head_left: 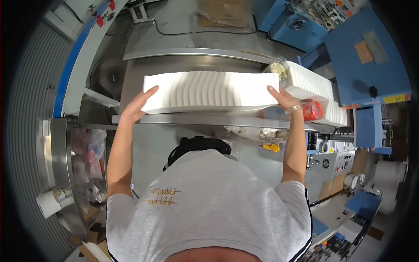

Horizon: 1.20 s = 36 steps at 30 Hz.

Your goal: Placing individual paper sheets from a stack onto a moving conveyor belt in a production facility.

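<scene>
White ribbed stack (211,91) stretches lengthwise over the metal bench (139,70), in front of the person, with its many thin ridges running across it. The left hand (139,104) grips its left end, thumb laid over the near face, and the right hand (283,98) clasps its right end in the same way, so the stack is held between both. Whether its underside touches the bench cannot be told.

As for writing, gold lettering (162,196) in two lines, each with a stroke through it, marks the grey shirt (209,218). On the blue cabinet (349,65) at the right are a yellow label (396,98) with small print, a brown patch (363,51) and a grey sheet (376,46); the print is too small to make out. A red item (312,110) with a pale round mark lies just beside the bracelet (293,109) on the right wrist.

Clear plastic bags (95,146), some with red contents showing, hang or lie at the left of the bench. Below its near edge, whitish bagged material (262,132) lies close to a yellow tool (271,148). More white ribbed blocks (310,83) stand to the right, beside a pale yellowish bundle (278,70)
</scene>
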Available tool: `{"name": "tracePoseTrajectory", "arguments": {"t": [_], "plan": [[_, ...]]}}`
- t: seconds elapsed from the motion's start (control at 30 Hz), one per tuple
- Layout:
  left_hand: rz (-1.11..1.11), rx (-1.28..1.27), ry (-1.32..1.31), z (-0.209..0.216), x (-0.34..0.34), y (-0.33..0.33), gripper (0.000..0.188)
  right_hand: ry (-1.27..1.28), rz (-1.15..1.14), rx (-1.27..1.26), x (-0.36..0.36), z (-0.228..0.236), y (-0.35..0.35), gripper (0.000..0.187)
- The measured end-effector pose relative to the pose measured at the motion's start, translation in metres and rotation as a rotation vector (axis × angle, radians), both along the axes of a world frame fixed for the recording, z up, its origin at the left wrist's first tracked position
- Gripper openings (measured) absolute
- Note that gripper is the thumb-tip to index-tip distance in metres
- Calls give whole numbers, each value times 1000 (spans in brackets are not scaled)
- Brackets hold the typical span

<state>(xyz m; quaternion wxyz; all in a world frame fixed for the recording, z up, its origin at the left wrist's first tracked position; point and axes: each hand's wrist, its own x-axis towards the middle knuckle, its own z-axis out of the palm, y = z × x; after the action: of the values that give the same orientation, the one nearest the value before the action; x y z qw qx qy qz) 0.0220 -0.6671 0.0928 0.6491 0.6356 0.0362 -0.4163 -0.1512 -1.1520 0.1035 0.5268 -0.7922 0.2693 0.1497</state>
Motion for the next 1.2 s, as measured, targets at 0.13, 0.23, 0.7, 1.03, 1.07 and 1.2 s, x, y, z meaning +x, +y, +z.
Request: {"name": "tracePoseTrajectory", "arguments": {"t": [0.13,0.23,0.7,1.03,1.07,1.2], "plan": [[14,112,-71,0,-1,0,59,12,75,-63,-7,31,49,90],[-7,203,-109,51,-12,-16,58,32,-179,88,-25,21,51,90],[-32,53,-190,30,1,-32,80,-114,-183,283,13,-7,88,76],[157,-16,-353,34,-10,17,94,-232,-199,191,34,11,111,62],[191,31,-443,56,-11,28,95,-287,-180,219,45,27,128,62],[492,-212,-463,66,-35,103,92,-490,161,400,110,39,186,70]]}}
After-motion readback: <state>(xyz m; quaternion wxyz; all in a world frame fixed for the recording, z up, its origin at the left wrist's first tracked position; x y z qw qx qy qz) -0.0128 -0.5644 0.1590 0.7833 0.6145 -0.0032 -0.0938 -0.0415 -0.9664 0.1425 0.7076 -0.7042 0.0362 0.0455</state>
